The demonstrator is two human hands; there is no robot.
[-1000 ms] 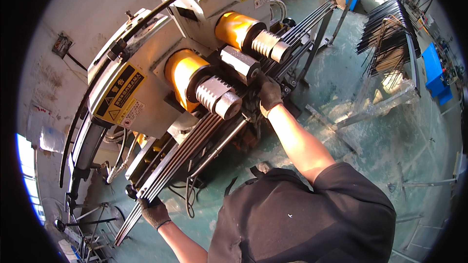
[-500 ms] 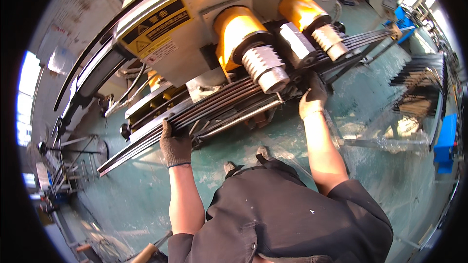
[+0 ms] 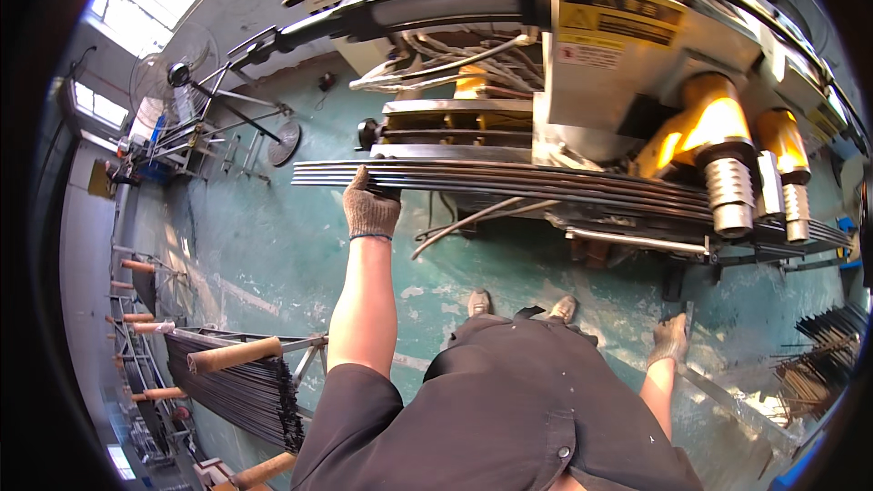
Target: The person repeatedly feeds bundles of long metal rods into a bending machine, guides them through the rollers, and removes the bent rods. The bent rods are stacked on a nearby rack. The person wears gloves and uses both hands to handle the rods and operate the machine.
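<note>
Gloves cover both hands. One left hand [image 3: 370, 209] has its fingers clamped on the bundle of long metal rods [image 3: 546, 184] at the machine's [image 3: 627, 82] front edge. One right hand [image 3: 670, 338] hangs loose, fingers apart, holding nothing, beside two yellow rollers [image 3: 718, 127].

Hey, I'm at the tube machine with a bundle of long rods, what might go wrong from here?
1. Only the left hand grips the rod bundle, near its free end; the right hand hangs away from it, so the rods might sag or slide loose.
2. The left hand sits close under the machine's clamp block, a likely pinch spot.
3. Loose cables dangle below the rods and could snag.
</note>
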